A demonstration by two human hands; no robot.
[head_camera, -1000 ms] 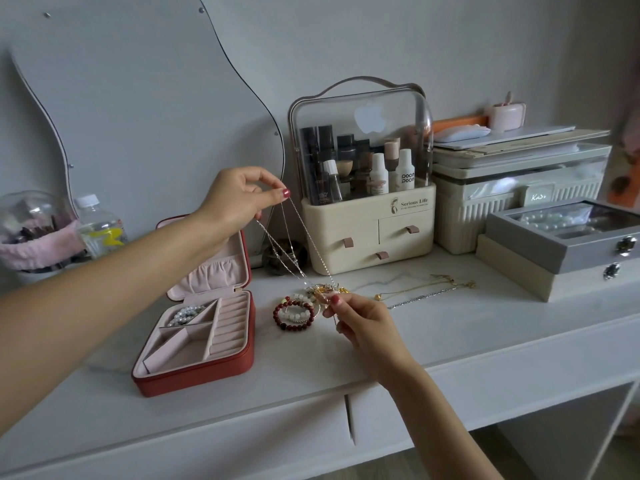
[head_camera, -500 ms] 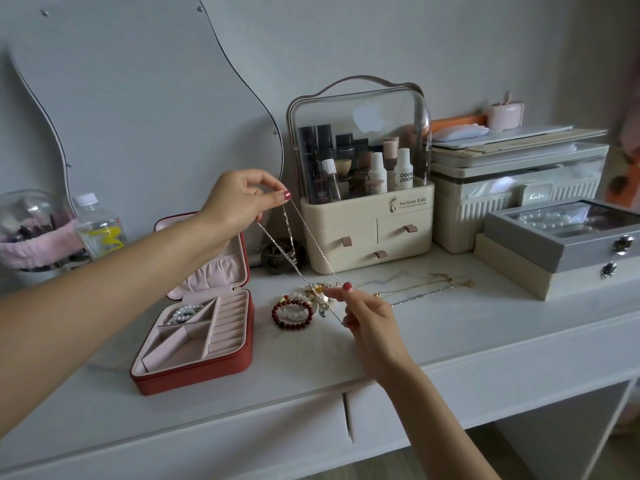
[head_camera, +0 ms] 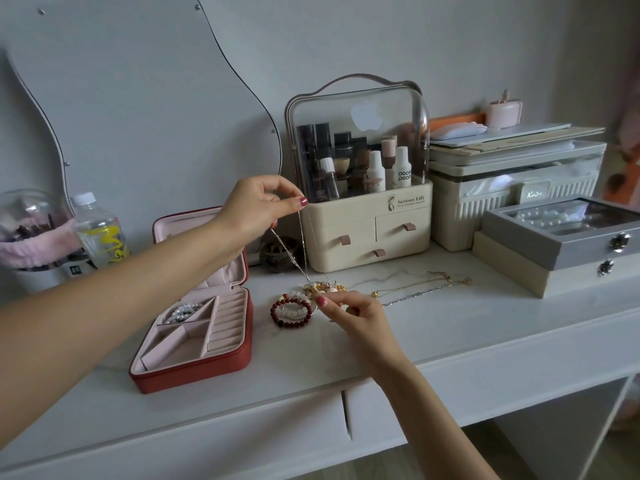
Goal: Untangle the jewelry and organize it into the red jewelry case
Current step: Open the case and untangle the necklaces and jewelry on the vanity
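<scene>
Jewelry (head_camera: 323, 288) sits tangled mid-frame on the counter (head_camera: 450, 327); left hand (head_camera: 258, 209) pinches a silver chain (head_camera: 300, 251) raised from it, right hand (head_camera: 353, 315) pinches the knot. Red jewelry case (head_camera: 194, 341), lower left, holds only pearls (head_camera: 181, 311); most sorting remains.

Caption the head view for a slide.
Left hand lifts a silver chain from tangled jewelry; open red jewelry case waits.

Red jewelry case (head_camera: 194, 370), pink lining; dark-red bead bracelet (head_camera: 291, 311).
</scene>
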